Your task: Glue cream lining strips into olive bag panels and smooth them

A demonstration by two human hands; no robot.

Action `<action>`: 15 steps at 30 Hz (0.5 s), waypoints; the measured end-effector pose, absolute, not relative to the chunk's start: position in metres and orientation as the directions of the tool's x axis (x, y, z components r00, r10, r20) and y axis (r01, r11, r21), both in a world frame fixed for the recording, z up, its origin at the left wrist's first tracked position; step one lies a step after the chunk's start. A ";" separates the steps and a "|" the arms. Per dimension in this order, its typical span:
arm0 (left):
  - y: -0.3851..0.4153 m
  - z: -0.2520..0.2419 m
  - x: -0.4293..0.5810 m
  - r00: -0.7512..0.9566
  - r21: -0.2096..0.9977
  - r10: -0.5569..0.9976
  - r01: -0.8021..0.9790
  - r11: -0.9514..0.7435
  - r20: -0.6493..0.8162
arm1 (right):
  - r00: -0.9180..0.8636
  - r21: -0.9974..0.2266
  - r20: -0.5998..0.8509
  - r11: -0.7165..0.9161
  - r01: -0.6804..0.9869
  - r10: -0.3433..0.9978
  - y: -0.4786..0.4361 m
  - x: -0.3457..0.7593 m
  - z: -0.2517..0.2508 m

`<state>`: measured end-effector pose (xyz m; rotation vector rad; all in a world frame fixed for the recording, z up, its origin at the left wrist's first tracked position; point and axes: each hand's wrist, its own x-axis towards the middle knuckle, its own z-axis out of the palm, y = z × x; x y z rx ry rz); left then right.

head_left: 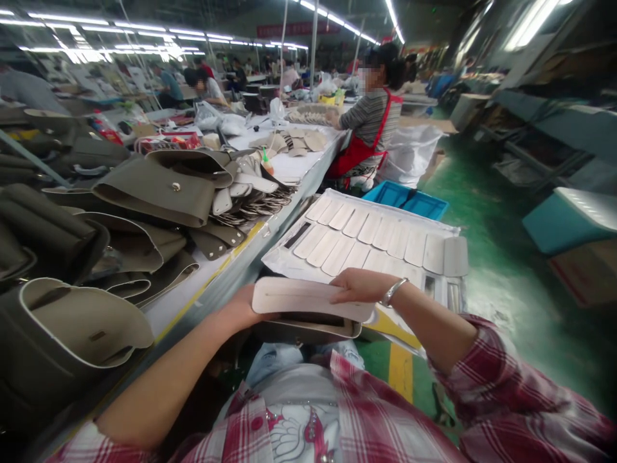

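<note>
A long cream panel with rounded corners [299,297] lies across the front of me, a thin line running along its middle. My left hand [245,307] grips its left end, fingers partly hidden behind it. Toward its right end, my right hand [354,287] holds the upper edge, thumb and fingers closed on it. Just under the panel is an open taupe bag body [308,333], resting above my lap. Beyond my right hand, a white board [282,260] carries rows of similar cream rounded pieces [349,222].
Taupe bag bodies [154,186] crowd the workbench on my left, beside straps with metal rings [260,204]. A co-worker in a red apron [371,135] sits further along the bench. Blue crates [407,199] stand behind the board; a teal bin [571,218] is at the right.
</note>
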<state>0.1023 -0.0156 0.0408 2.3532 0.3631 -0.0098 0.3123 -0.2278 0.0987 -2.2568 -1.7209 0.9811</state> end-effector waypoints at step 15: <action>-0.019 0.036 0.080 0.917 0.225 0.393 0.369 -0.902 0.072 | 0.042 -0.273 -0.472 -0.192 0.943 0.880 -0.208 0.289 0.086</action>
